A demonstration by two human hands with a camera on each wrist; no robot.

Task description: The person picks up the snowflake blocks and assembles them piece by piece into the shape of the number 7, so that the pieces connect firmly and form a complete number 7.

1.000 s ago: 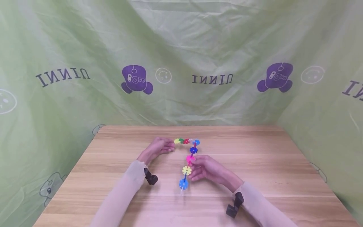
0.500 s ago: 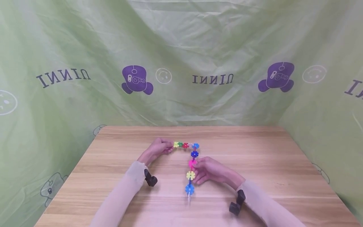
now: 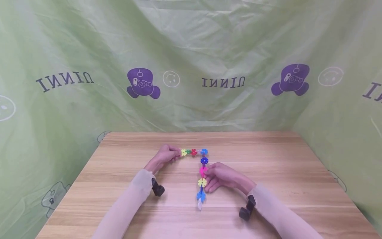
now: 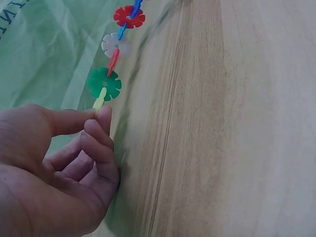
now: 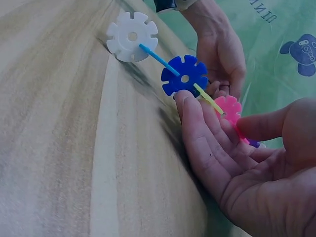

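Note:
A chain of interlocking notched plastic discs (image 3: 204, 160) bends at a corner in the head view, one leg running left and the other toward the person. My left hand (image 3: 164, 157) pinches the yellow disc (image 4: 99, 100) at the left end between thumb and finger, beside a green disc (image 4: 104, 84). On the near leg, my right hand (image 3: 224, 176) grips the pink disc (image 5: 228, 109) with the thumb against it. Past those fingers the chain continues through a dark blue disc (image 5: 184, 78) to a white disc (image 5: 132, 37) at its near end. My right fingers partly hide the pink disc.
A wood-grain table (image 3: 268, 156) lies under the hands. Green printed cloth (image 3: 191, 109) hangs behind it and along both sides. Each wrist carries a black camera mount (image 3: 247, 209).
My left fingers, looser a second ago, have drawn together on the end disc. The chain's near leg has swung right and now runs almost straight toward the person.

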